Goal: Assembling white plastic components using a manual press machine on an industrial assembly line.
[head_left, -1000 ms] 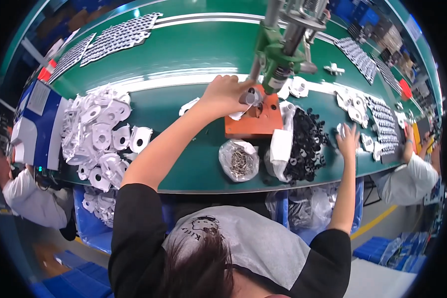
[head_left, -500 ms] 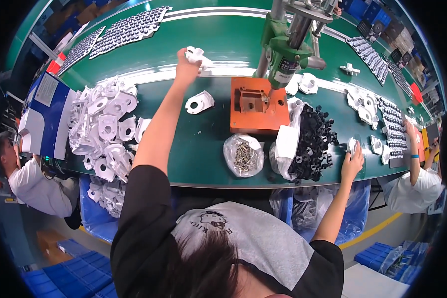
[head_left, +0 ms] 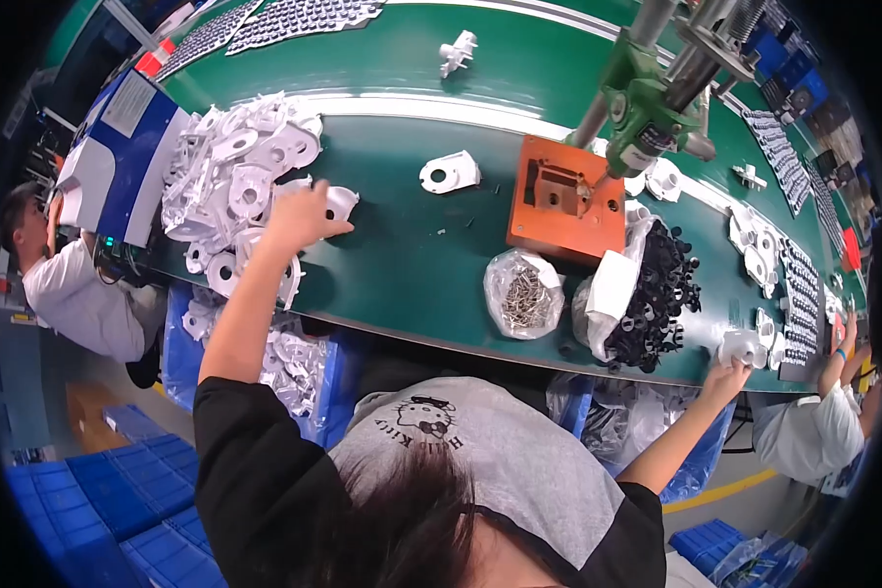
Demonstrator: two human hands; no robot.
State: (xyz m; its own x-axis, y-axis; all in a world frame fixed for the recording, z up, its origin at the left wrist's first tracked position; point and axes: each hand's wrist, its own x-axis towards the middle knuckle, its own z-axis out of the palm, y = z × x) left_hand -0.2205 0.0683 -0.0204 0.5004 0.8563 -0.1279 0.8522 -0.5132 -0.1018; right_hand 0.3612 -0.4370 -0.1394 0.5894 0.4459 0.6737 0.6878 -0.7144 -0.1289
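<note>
My left hand [head_left: 302, 216] reaches over the right edge of a heap of white plastic housings [head_left: 248, 191]. Its thumb and fingers are apart, right beside one housing [head_left: 339, 204], and nothing shows in its grasp. At the right front edge of the table, my right hand [head_left: 727, 376] grips a white plastic part [head_left: 742, 345]. A single white housing with a round hole [head_left: 450, 172] lies between the heap and the orange fixture [head_left: 566, 201]. Another white part [head_left: 458, 53] rests on the green conveyor belt [head_left: 382, 61].
A green press [head_left: 647, 122] stands over the fixture. In front are a bag of screws [head_left: 525, 296] and a pile of black plastic parts [head_left: 660, 294]. More white parts [head_left: 755, 245] lie at right. People work on both sides; blue bins [head_left: 328, 392] sit below the table edge.
My left hand has let go of a white part, now on the belt, and come back to the heap. My right hand has moved nearer the table's edge. The view has shifted.
</note>
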